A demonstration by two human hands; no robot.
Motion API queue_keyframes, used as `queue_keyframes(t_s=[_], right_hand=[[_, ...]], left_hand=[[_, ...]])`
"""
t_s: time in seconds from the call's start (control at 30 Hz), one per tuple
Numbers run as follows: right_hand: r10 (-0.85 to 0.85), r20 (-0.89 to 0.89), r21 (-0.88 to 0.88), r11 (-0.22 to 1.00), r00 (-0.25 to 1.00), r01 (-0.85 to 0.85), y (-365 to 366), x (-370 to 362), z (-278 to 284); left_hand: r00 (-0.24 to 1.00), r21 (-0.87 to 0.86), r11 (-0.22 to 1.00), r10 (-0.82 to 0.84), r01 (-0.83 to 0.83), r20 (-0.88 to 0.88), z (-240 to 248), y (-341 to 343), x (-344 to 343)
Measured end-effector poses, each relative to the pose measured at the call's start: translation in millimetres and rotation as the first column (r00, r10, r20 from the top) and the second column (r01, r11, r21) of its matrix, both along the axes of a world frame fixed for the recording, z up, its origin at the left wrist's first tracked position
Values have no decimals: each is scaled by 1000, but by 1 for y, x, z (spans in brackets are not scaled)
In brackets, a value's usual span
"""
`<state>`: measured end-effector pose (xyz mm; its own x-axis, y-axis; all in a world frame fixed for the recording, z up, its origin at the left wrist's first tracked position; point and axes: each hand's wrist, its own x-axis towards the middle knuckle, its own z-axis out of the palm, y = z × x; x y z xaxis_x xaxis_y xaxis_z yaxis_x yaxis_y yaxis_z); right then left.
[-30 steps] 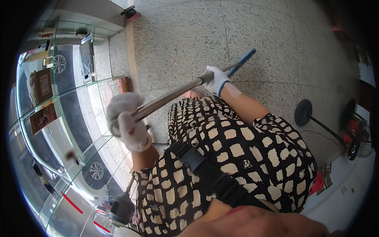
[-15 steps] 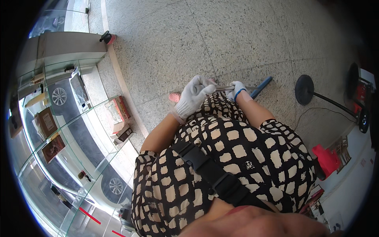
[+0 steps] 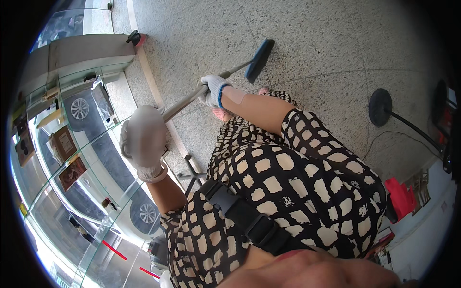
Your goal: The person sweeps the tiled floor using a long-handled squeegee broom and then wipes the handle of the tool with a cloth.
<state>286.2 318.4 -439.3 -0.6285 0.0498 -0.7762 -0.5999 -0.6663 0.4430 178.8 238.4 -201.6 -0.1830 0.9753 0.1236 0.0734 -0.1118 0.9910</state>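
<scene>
A broom with a blue head (image 3: pixel 260 61) and a long grey handle (image 3: pixel 185 102) slants across the view, its head on the speckled floor ahead of me. My right hand (image 3: pixel 213 91), in a white knit glove with a blue cuff, is closed around the lower part of the handle. At the upper end, my left hand (image 3: pixel 144 144), also gloved in white, is closed on the handle beside the glass shelving. A blur covers much of that hand, so its fingers show only in part.
Glass shelves (image 3: pixel 96 144) with boxes and small items line the left, a car visible through them. A round black stand base (image 3: pixel 380 107) with a pole and cable is at right. Metal stand legs (image 3: pixel 193 174) stand near my left side; a red bag (image 3: pixel 400 199) lies lower right.
Both hands have swung to the left with the broom. My left hand has come back toward the shelves, and the blue head has moved left and farther ahead.
</scene>
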Motion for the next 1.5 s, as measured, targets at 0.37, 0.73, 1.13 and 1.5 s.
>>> queue_keyframes(t_s=[0.37, 0.73, 1.13, 1.5], right_hand=[[-33, -226, 15, 999, 973, 37, -42, -34, 96], [-278, -177, -163, 954, 944, 251, -47, -136, 28], [-300, -108, 304, 898, 948, 319, 31, -115, -65], [-416, 118, 364, 863, 901, 351, -30, 4, 37]], left_hand=[[910, 250, 887, -412, 388, 52, 76, 3, -56], [833, 177, 821, -553, 543, 9, 23, -3, -121], [760, 228, 778, -429, 585, -488, -78, 0, -90], [900, 339, 835, -423, 433, -108, -19, -1, -53]])
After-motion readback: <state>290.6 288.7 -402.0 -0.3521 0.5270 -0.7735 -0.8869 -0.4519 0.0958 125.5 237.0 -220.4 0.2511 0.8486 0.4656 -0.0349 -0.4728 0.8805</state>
